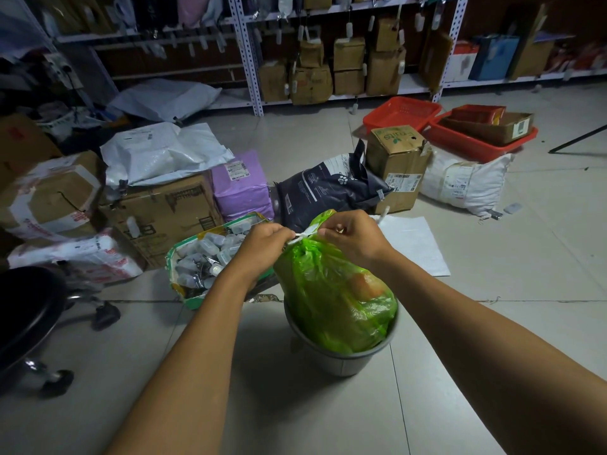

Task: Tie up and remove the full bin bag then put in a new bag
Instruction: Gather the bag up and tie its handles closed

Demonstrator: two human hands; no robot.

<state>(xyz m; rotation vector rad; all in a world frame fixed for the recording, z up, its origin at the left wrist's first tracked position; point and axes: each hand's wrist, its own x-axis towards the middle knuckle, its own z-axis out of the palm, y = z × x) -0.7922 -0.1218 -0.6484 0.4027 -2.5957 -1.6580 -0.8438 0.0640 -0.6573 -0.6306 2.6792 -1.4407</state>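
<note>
A full green bin bag (331, 297) stands in a small grey bin (345, 359) on the tiled floor, its top gathered into a neck. A white drawstring (305, 234) runs across that neck. My left hand (262, 247) pinches the string's left end with curled fingers. My right hand (353, 238) grips the string's right end and the bunched green plastic. Both hands are level with the top of the bag, a short gap between them. Orange waste shows through the plastic.
A green-rimmed box of small bottles (203, 257) stands just left of the bin. Cardboard boxes (164, 215), parcels, a dark pet-food bag (328, 188) and red baskets (479, 139) crowd the floor behind. A black wheeled stool (29, 320) is at the left. White sheet (414, 244) lies right.
</note>
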